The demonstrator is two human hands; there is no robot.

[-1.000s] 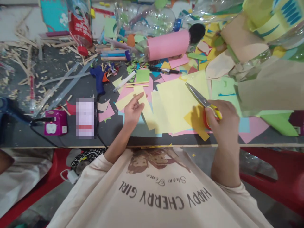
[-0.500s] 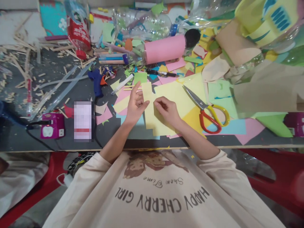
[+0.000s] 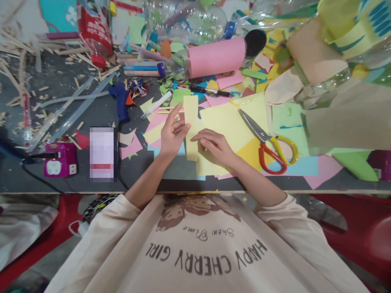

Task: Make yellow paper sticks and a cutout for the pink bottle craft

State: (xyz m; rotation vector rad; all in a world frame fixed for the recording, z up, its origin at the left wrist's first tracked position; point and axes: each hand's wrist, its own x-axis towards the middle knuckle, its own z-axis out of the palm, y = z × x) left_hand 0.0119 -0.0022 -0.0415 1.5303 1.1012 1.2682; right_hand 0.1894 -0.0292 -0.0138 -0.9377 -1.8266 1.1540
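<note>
The left hand (image 3: 173,134), at frame centre, pinches the left edge of the pale yellow strip (image 3: 191,112) between thumb and fingers, forefinger stretched up along it. The right hand (image 3: 215,145) closes its curled fingers on the strip's right edge, lower down. The strip runs top to bottom over a larger yellow sheet (image 3: 227,122) on the tabletop (image 3: 36,181). Thin paper like this probably wants light grips near its edges, so it stays flat and uncreased. The scissors (image 3: 258,132) lie free, right of centre.

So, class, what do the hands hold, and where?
A pale yellow paper strip; the left hand pinches its left edge, the right hand its right edge.
</note>
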